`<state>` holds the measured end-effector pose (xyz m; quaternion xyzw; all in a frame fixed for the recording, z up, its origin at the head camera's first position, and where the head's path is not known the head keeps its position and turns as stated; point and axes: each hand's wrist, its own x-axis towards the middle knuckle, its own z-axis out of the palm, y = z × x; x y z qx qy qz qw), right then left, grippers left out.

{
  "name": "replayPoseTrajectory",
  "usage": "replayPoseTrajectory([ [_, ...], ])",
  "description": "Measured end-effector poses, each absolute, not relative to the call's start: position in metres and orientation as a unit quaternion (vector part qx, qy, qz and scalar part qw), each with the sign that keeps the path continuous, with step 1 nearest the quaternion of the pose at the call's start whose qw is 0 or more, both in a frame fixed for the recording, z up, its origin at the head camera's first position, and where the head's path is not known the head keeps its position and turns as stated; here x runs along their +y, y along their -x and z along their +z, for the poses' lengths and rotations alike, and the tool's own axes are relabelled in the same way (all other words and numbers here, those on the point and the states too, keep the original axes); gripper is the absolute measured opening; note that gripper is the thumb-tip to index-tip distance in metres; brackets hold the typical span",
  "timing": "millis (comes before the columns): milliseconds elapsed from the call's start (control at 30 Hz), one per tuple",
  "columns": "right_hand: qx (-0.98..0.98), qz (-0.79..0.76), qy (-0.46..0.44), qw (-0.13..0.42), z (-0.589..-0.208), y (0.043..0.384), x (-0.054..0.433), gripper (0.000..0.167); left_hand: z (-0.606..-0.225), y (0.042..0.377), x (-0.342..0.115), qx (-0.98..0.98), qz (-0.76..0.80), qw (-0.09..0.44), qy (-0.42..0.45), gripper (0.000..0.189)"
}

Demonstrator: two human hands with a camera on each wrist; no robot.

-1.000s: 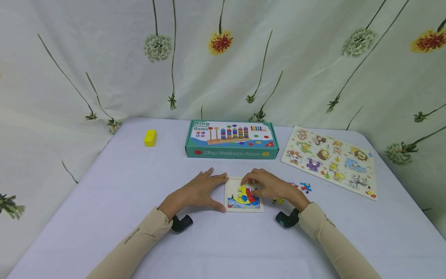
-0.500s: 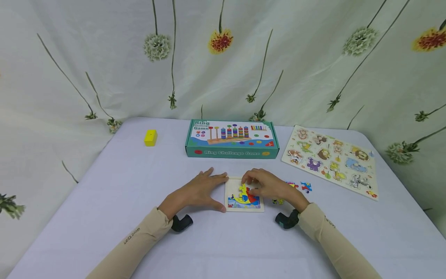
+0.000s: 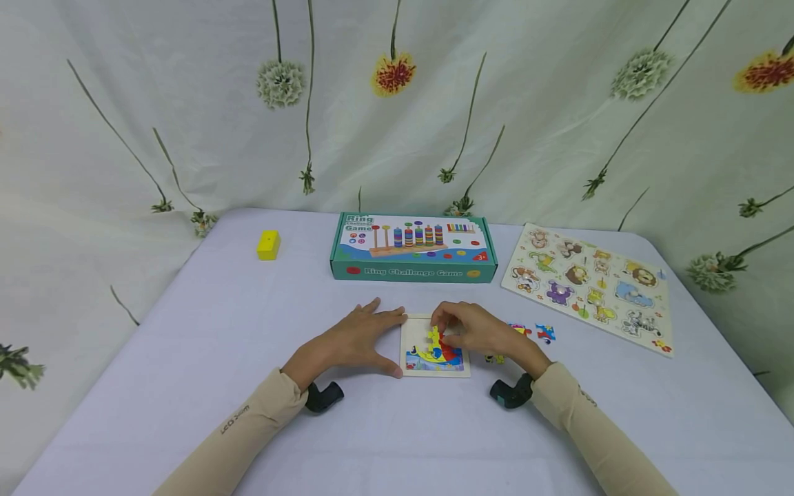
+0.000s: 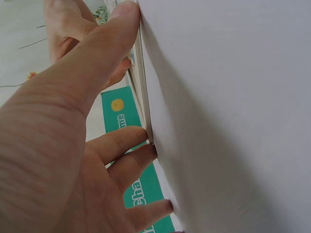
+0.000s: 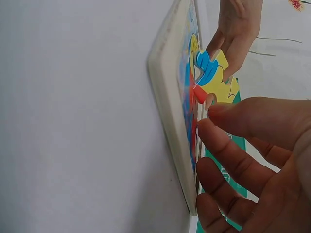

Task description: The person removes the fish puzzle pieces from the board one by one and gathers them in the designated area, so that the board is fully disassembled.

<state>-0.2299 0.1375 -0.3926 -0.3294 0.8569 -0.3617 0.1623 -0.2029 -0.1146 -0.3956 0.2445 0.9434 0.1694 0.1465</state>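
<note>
A small square puzzle board (image 3: 409, 324) lies on the table in front of the person, printed with a blue, red and yellow picture. Along its left side the left hand (image 3: 360, 337) spreads its fingers, thumb at the near corner and fingertips at the far one. The right hand (image 3: 480, 329) reaches over the board's right part and pinches a yellow puzzle piece (image 5: 221, 90) between thumb and forefinger. In the right wrist view this piece, with a blue patch on it, stands tilted up from the board. The thumb (image 4: 104, 53) presses the board's edge in the left wrist view.
Loose puzzle pieces (image 3: 545, 333) lie right of the board, some partly behind the right wrist. Farther back are a green Ring Challenge Game box (image 3: 412, 248), a yellow block (image 3: 268, 245) and a large animal puzzle board (image 3: 586, 286). A flowered cloth (image 3: 217, 103) hangs behind the table.
The right hand has shifted very slightly, and the yellow puzzle piece in its fingers has turned, looking narrower from above. The left hand and the board stay where they were.
</note>
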Motion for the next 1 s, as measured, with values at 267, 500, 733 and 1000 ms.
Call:
replayPoseTrajectory([
  [267, 0.850, -0.375, 0.334, 0.161, -0.393, 0.229, 0.138, 0.018, -0.396, 0.203, -0.115, 0.943, 0.170, 0.145, -0.248, 0.093],
  [500, 0.848, -0.378, 0.337, 0.158, -0.396, 0.229, 0.139, 0.021, -0.397, 0.203, -0.115, 0.941, 0.173, 0.148, -0.249, 0.092],
  [733, 0.845, -0.375, 0.348, 0.156, -0.399, 0.230, 0.141, 0.027, -0.399, 0.202, -0.115, 0.941, 0.172, 0.151, -0.248, 0.093],
  [1000, 0.843, -0.400, 0.336, 0.131, -0.395, 0.228, 0.155, 0.024, -0.399, 0.201, -0.115, 0.942, 0.174, 0.150, -0.245, 0.093],
])
